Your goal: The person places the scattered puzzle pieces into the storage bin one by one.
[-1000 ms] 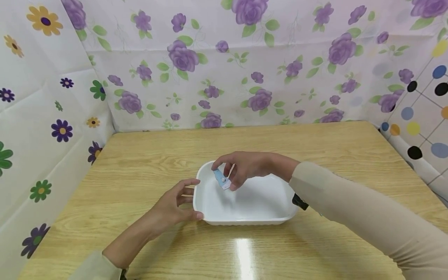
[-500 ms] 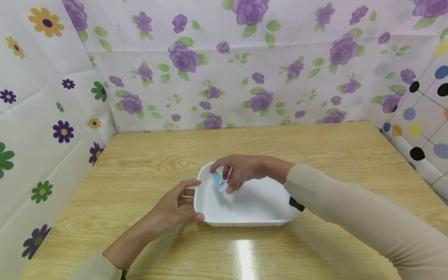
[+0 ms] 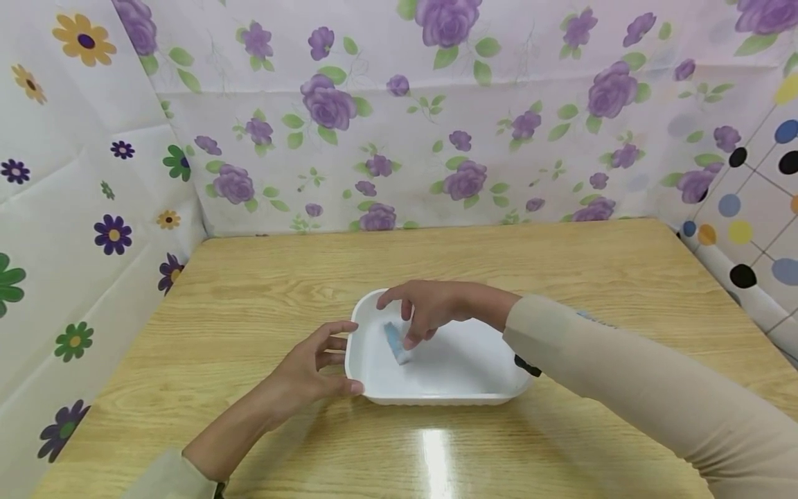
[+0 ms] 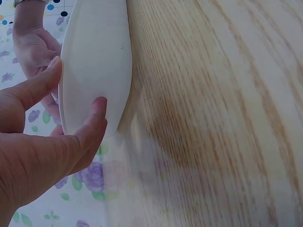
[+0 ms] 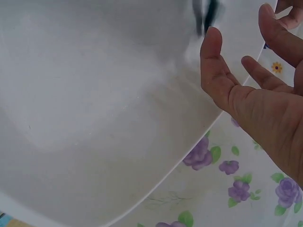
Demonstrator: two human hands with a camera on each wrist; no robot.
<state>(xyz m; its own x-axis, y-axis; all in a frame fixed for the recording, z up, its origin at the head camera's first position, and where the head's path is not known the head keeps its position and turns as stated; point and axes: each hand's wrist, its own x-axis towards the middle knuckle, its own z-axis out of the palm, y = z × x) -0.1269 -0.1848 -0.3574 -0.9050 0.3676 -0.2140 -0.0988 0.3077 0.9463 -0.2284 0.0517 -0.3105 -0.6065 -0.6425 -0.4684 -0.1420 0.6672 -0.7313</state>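
A white rectangular tray (image 3: 461, 360) with rounded corners stands on the wooden table. My left hand (image 3: 305, 371) holds its left end, thumb at the near corner and index finger at the far rim. In the left wrist view, those fingers (image 4: 92, 123) bear on the outer wall. My right hand (image 3: 430, 308) is over the tray, thumb and index finger spread apart with nothing between them. Just below the fingers is a small light-blue, flat, narrow object with a pale end (image 3: 395, 343), inside the tray's left part. It is blurred in the right wrist view, its kind unclear.
The wooden table (image 3: 280, 277) meets a flower-printed sheet (image 3: 386, 138) at its back edge. More patterned sheets hang at the left (image 3: 75, 208) and right. Something blue (image 3: 589, 317) shows on the table beyond the right sleeve (image 3: 598, 353), mostly hidden by it.
My right hand has lowered slightly and let go of the light-blue object, which has dropped from between its fingers into the tray. The left hand and tray have stayed in place.
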